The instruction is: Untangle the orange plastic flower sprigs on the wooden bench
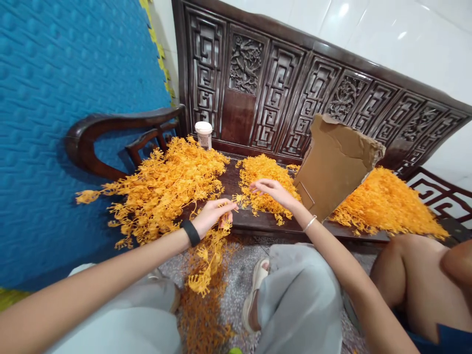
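Observation:
My left hand (214, 215), with a black band at the wrist, is closed around a bunch of orange branched plastic pieces (202, 275). The bunch hangs below the hand over the floor. My right hand (276, 192), wearing a thin bracelet, hovers over the front of the middle heap of orange pieces (262, 169). Its fingers stretch to the left, and I see nothing held in them. A larger heap of tangled orange strands (167, 184) lies left of my left hand on the dark wooden bench (234, 178).
A cardboard sheet (328, 167) stands tilted between the middle heap and a right-hand heap (394, 209). A white lidded cup (204, 135) stands at the back. Brownish-orange scraps (202, 319) cover the floor between my legs. Another person's knee (409, 270) is at right.

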Demonstrator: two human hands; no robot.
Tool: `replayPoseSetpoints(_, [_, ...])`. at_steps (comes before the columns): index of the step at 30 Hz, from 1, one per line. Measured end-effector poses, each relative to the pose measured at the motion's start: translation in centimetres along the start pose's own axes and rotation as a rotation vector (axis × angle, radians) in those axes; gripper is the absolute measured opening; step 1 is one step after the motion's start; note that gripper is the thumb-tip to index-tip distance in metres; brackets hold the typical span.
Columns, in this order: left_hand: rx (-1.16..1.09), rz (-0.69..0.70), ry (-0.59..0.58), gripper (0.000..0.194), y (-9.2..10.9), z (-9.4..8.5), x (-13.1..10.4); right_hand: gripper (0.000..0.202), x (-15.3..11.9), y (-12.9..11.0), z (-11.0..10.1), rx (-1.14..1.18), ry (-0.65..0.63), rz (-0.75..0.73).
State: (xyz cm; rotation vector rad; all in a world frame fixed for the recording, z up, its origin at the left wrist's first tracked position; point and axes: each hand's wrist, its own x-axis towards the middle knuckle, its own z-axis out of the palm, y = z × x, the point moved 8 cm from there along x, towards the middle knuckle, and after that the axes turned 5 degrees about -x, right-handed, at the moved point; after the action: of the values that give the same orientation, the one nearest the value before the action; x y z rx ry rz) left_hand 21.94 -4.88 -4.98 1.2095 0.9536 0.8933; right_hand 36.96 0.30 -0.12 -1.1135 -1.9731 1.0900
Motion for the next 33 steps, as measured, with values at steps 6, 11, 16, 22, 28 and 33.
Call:
replayPoseSetpoints(6, [0.051,0.007,-0.017,0.023,0.1,0.3,0.1,0.032,-0.8,-2.7,5.5,0.078,-0.243,-0.027])
replayPoseSetpoints(11, [0.047,-0.003,-0.050,0.023,0.1,0.8,0.0,0.029,-0.2,-1.6,4.7,0.095,-0.106,0.028])
replayPoseSetpoints(16, [-0.001,0.022,-0.005,0.024,1.3,1.2,0.3,0.028,0.0,-0.9,2.6,0.161,0.162,0.095])
replayPoseSetpoints(22, [-0.048,0.069,0.109,0.018,2.0,1.7,0.8,0.018,0.5,1.1,-0.2,0.281,0.460,0.247])
replayPoseSetpoints(28, [-0.051,-0.183,0.091,0.028,-2.7,1.9,-1.0,0.010,-1.9,6.7,-10.3,0.041,0.980,0.405])
replayPoseSetpoints(33, [-0.082,-0.252,0.048,0.035,-3.7,1.4,-1.7,0.024,-2.1,9.8,-11.7,-0.241,0.898,0.394])
